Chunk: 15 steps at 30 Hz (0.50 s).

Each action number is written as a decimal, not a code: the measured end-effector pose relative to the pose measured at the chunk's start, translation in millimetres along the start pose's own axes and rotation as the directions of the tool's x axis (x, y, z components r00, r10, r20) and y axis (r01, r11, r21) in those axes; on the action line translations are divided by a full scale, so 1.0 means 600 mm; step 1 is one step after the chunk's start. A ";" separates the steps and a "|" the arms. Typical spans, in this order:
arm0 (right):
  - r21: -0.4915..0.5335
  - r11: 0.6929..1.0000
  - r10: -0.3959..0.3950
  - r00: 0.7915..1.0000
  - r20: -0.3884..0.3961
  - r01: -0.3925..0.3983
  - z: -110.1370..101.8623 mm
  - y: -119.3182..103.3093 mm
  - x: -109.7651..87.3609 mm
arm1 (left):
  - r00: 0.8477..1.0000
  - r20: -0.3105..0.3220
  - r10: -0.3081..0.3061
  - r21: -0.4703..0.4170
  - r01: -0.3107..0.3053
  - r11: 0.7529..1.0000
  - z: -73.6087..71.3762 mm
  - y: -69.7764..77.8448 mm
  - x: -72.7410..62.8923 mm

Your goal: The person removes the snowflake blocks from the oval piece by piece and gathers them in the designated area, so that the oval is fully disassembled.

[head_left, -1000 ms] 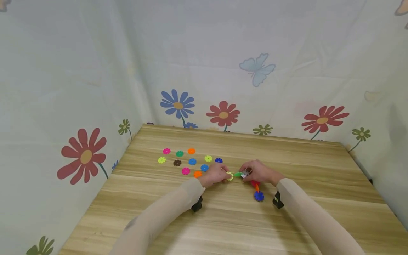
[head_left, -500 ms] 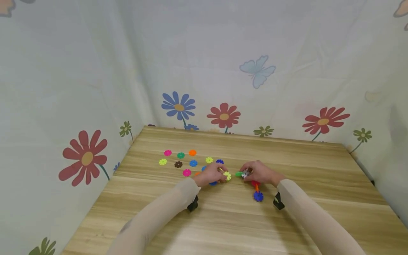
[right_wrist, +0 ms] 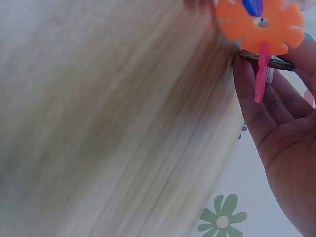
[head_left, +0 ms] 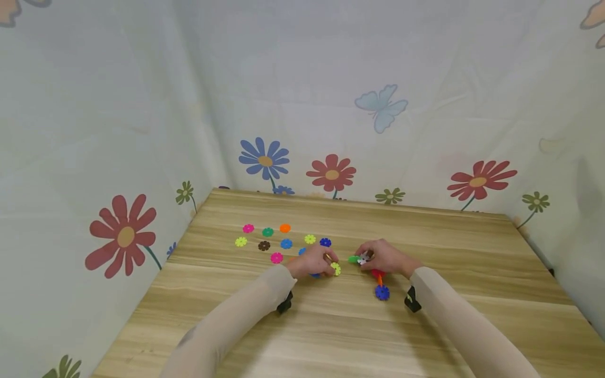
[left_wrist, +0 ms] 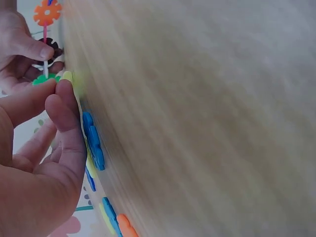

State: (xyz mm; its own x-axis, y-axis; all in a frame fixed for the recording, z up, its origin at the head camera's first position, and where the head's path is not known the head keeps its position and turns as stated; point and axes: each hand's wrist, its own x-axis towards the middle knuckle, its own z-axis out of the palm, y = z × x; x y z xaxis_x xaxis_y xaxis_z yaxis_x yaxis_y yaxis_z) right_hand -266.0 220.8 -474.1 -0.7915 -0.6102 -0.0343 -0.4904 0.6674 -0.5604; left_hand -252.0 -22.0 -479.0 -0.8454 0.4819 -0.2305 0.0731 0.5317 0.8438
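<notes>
My left hand [head_left: 314,261] pinches a yellow snowflake disc [head_left: 336,269] between thumb and fingers, just above the table. In the left wrist view only an edge of this yellow disc [left_wrist: 67,76] shows at the fingertips. A short way to its right, my right hand [head_left: 386,256] grips a joined chain of snowflake discs. From that chain a green disc [head_left: 353,259] and a white disc [head_left: 363,258] stick out to the left. Its orange disc [right_wrist: 260,25], pink disc [right_wrist: 260,74] and dark disc [right_wrist: 266,60] show in the right wrist view. A blue disc [head_left: 382,293] ends it near me.
Loose discs lie spread on the wooden table [head_left: 302,325] left of my hands, among them a pink disc [head_left: 276,258], a brown disc [head_left: 264,245] and a dark blue disc [head_left: 325,242]. My left hand partly covers several. A flower-printed curtain [head_left: 302,94] hangs behind the table.
My left hand has drawn the yellow disc a little left and towards me, widening the gap to the green disc. The yellow disc has turned. My right hand stays nearly in place.
</notes>
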 end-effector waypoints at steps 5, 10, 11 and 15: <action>0.025 0.999 0.046 0.999 0.008 -0.046 -0.001 -0.004 0.000 | 1.000 -0.006 0.020 0.033 -0.020 0.999 0.003 0.001 0.000; 0.052 0.996 0.066 0.998 0.008 -0.066 0.001 -0.004 0.001 | 1.000 -0.001 0.031 0.031 -0.031 0.999 0.004 0.003 -0.003; 0.056 0.996 0.069 0.998 0.008 -0.069 0.001 -0.004 0.001 | 0.999 0.000 0.034 0.030 -0.034 0.999 0.005 0.003 -0.003; 0.075 0.994 0.075 0.997 -0.001 -0.075 0.001 -0.003 0.001 | 1.000 -0.001 0.030 0.034 -0.030 0.999 0.004 0.004 -0.003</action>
State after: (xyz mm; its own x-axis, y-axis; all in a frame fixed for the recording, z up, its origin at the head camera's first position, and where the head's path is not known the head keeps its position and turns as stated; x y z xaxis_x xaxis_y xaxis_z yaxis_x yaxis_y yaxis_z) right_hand -265.3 219.0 -473.3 -0.8262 -0.5582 -0.0755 -0.4014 0.6774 -0.6164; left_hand -249.0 -19.7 -477.9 -0.8430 0.4975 -0.2044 0.1166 0.5400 0.8336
